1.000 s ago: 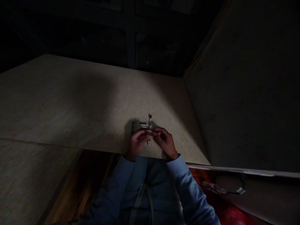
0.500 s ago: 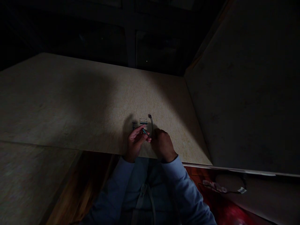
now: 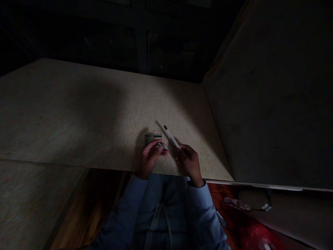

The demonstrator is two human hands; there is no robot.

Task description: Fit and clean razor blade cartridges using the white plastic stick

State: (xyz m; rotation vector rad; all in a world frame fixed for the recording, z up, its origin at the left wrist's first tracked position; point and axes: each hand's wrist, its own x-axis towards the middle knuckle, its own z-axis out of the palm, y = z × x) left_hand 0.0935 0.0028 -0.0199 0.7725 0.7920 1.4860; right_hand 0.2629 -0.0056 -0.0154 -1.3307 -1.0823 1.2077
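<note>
My left hand point(image 3: 149, 159) pinches a small, narrow teal and dark piece point(image 3: 161, 146) between thumb and fingers; its exact kind is too small to tell. In my right hand point(image 3: 189, 159) is a slim white stick with a dark tip point(image 3: 171, 137), pointing up and to the left, away from me. Just beyond the left fingers lies a small clear case point(image 3: 157, 134) with a teal strip along it. Beside that case, to its left, a small dark T-shaped thing like a razor point(image 3: 147, 137) is partly hidden by the left hand.
The pale tabletop point(image 3: 104, 114) is dimly lit, with shadows across it. A dark upright panel point(image 3: 267, 97) borders it on the right. Below the right edge are a red cloth point(image 3: 257, 231) and a dark cord on a pale surface.
My right hand has turned and moved slightly right, bringing the white stick into fuller view, tilted left. The left hand keeps its pinch on the small piece. The view shifted slightly.
</note>
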